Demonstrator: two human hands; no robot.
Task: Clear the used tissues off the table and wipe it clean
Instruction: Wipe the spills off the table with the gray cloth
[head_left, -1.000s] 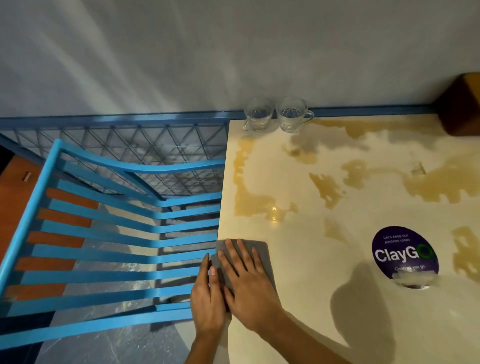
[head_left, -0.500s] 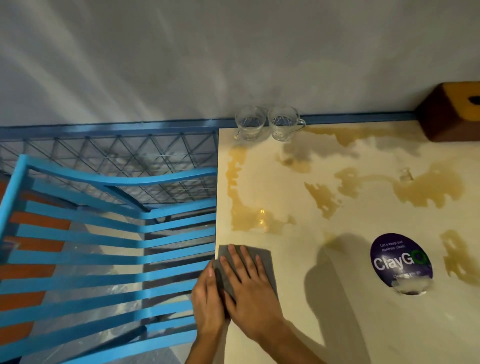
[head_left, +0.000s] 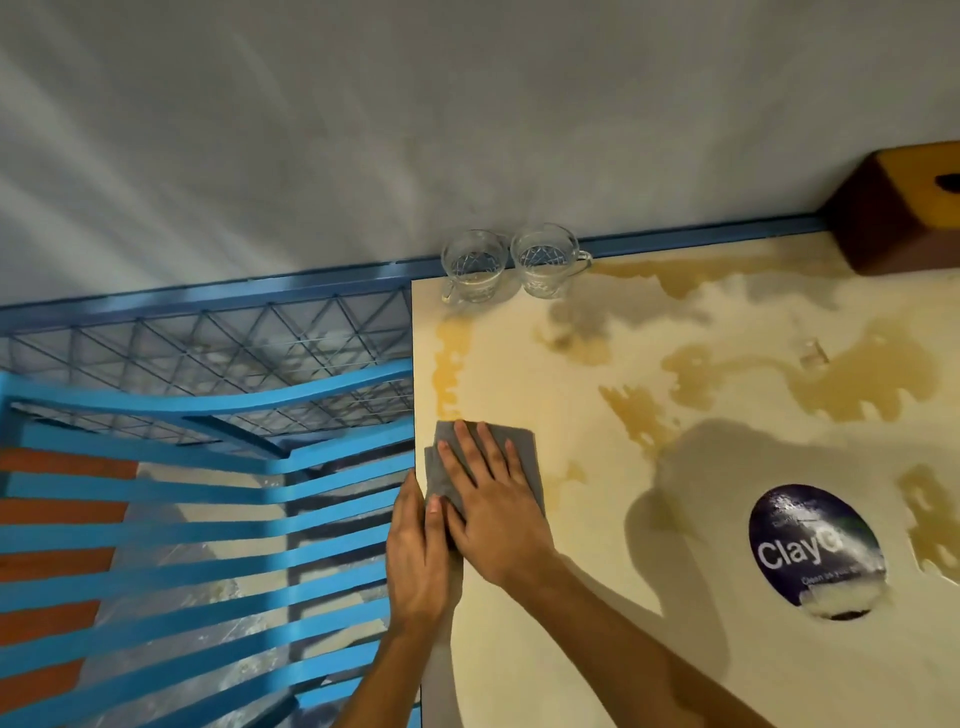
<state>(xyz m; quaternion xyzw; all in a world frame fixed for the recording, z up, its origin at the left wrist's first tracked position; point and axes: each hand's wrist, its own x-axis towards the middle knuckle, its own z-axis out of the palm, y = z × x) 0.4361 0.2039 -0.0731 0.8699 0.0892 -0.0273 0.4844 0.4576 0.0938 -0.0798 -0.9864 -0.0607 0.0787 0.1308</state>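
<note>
A grey cloth (head_left: 519, 452) lies flat at the left edge of the cream table (head_left: 545, 649). My right hand (head_left: 491, 506) presses on it with straight, spread fingers. My left hand (head_left: 418, 551) lies flat against the table's left edge, its thumb touching the cloth's near corner. Brownish wet stains (head_left: 857, 384) spread over the far and right parts of the table, and one streak (head_left: 452, 358) runs just beyond the cloth. No tissues are in view.
Two clear glass cups (head_left: 472, 270) (head_left: 545, 265) stand at the table's far left corner against the wall. A brown tissue box (head_left: 904, 213) sits far right. A round purple sticker (head_left: 815, 545) is on the table. A blue slatted chair (head_left: 208, 519) stands left of the table.
Both hands and the cloth have slid away from me along the left edge, toward the stain streak. The stain patch that lay just ahead of the cloth is no longer visible.
</note>
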